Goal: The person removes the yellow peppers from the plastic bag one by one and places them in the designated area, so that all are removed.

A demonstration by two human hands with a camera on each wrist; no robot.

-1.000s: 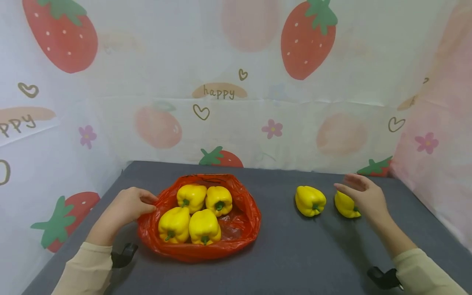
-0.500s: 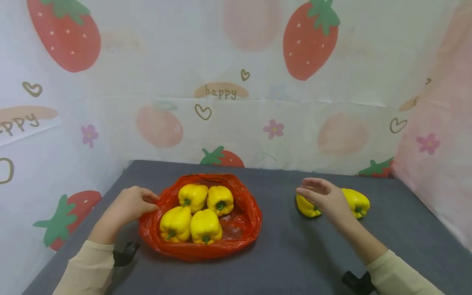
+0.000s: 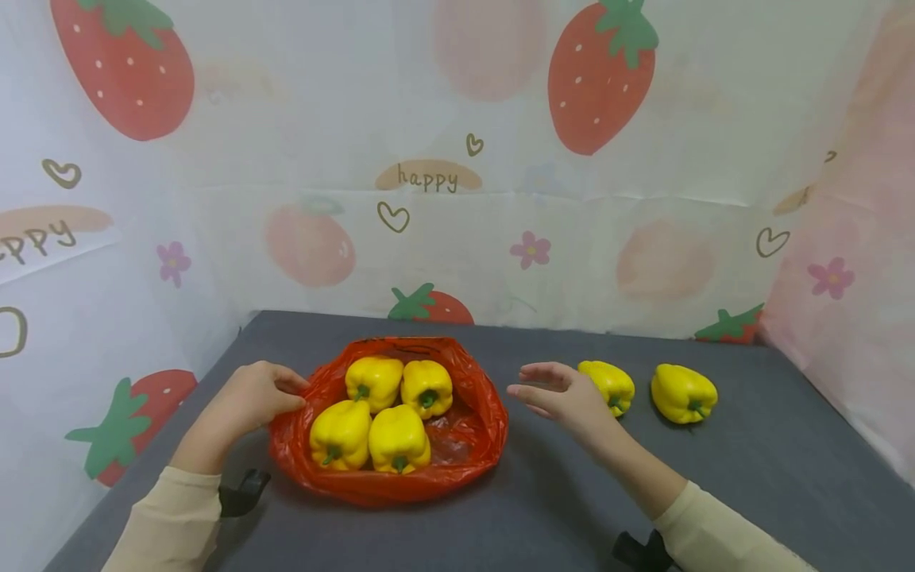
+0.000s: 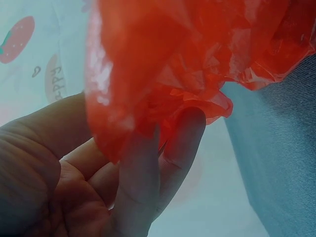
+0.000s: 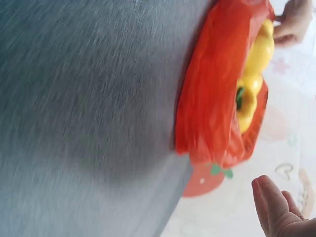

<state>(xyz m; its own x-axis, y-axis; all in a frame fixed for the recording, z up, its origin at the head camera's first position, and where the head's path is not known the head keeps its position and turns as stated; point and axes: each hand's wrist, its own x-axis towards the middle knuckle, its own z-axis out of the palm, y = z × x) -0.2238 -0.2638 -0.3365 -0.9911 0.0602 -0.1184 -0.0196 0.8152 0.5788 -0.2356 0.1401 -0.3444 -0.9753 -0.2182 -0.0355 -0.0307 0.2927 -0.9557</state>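
A crinkled red plastic bag (image 3: pixel 379 488) stands with its mouth spread and several yellow bell peppers (image 3: pixel 399 437) inside. At its left rim my left hand (image 3: pixel 250 401) pinches the film; the left wrist view shows the thumb and fingers on the red plastic (image 4: pixel 163 44). My right hand (image 3: pixel 572 401) hovers right of the bag, fingers extended, holding nothing. Just behind that hand lies a loose yellow bell pepper (image 3: pixel 616 387), partly covered by it. Another bell pepper (image 3: pixel 682 393) rests further right. In the right wrist view my right hand's fingers (image 5: pixel 270 202) point towards the bag, apart from it.
A dark grey table (image 3: pixel 500 524) carries everything. Behind it and along both sides hangs a pale cloth (image 3: pixel 457 262) printed with strawberries, hearts and flowers. Black wrist straps (image 3: pixel 243 494) sit by the beige sleeves (image 3: pixel 167 516).
My right hand has travelled left, from over the far right bell pepper, past the nearer one, towards the bag, staying empty. My left hand keeps its place on the bag's rim.
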